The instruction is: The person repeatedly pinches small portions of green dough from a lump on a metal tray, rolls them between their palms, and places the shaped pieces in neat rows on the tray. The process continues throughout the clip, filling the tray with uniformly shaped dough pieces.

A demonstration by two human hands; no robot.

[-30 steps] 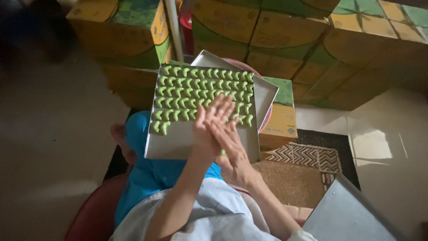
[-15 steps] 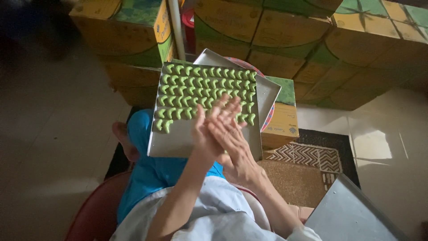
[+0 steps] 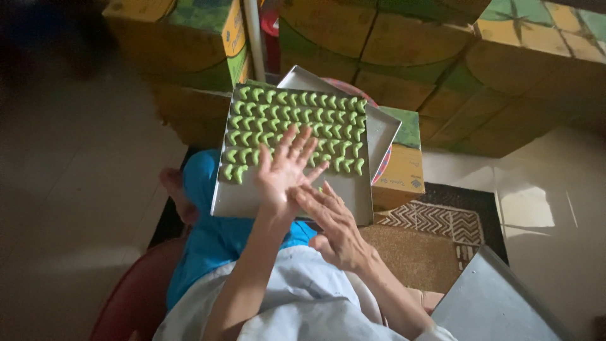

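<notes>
Dozens of soft, easily dented green crescent dough pieces (image 3: 293,123) fill the far rows of the metal tray (image 3: 278,199) on the lap; both hands, left (image 3: 285,167) and right (image 3: 334,224), hover flat, open and empty over its near bare strip, so lifting by the stiff rim seems safest.

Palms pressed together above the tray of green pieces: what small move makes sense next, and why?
Probably part the left hand and right hand and set a piece beside the two green crescents in the short last row; the metal tray is bare there.
</notes>
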